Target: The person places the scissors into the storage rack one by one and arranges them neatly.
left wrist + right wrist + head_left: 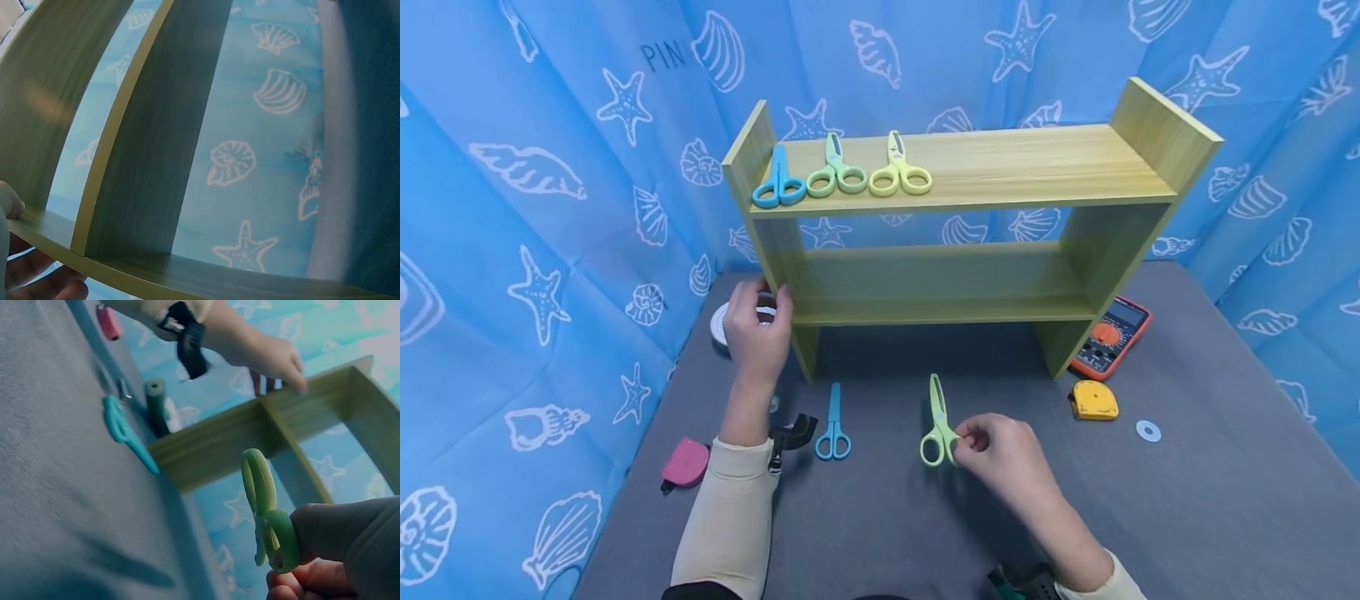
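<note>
My left hand [758, 333] grips the left side panel of a wooden two-tier shelf [940, 283]. In the left wrist view its thumb [9, 200] lies on the inner face, with the fingers on the outer side. Light-green scissors [938, 417] point blades-up from my right hand [1007, 457], which pinches one handle loop between thumb and fingers over the table. Blue scissors [834, 408] lie on the table between the hands. Along the left of the top board sit blue scissors [779, 162], green scissors [833, 150] and yellow scissors [897, 150], handles toward me.
A pink tape measure [687, 463] lies left of my left forearm, and a white roll [720, 325] is partly hidden behind that hand. On the right are an orange multimeter [1120, 329], a yellow tape measure [1094, 400] and a pale flat ring [1140, 431]. A blue curtain [587, 208] surrounds the table.
</note>
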The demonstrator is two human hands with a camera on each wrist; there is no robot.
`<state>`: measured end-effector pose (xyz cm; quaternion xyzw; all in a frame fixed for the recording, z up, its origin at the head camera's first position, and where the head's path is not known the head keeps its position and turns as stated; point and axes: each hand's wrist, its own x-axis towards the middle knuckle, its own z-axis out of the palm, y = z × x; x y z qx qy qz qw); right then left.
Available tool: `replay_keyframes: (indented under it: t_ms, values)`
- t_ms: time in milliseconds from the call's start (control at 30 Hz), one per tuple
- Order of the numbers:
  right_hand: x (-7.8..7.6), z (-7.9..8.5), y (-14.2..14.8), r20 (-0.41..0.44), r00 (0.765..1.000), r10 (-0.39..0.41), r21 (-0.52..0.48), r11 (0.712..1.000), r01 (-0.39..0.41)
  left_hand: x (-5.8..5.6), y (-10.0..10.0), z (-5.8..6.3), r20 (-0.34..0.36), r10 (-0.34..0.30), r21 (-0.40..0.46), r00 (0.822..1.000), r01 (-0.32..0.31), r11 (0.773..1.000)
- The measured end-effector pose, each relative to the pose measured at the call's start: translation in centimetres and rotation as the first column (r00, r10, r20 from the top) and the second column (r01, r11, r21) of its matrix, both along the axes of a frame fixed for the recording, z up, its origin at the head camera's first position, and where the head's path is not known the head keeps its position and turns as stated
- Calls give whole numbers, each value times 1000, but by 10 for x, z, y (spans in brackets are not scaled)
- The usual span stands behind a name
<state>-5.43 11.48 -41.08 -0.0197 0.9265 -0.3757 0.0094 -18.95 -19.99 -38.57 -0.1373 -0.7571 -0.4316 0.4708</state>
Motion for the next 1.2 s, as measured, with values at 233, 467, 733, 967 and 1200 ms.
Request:
replay_keyframes:
  t_ms: [233, 467, 733, 967, 1200]
  values:
    - [9, 23, 23, 2, 997, -79, 63, 995, 79, 0, 0, 1, 2, 1, -17, 1000, -1, 1000]
    - [18, 48, 48, -43, 993, -106, 72, 991, 109, -1, -1, 1, -7, 8, -10, 1000, -8, 1000]
    - [23, 78, 75, -110, 980, -166, 46, 984, 172, 0, -1, 0, 6, 2, -11, 1000, -2, 1000]
    - [22, 106, 99, -165, 965, -206, 29, 976, 214, 1, 0, 2, 12, 11, -6, 1000, -11, 1000]
    - [22, 135, 113, -250, 935, -251, 6, 965, 261, 3, 1, 2, 18, 5, -7, 1000, -5, 1000]
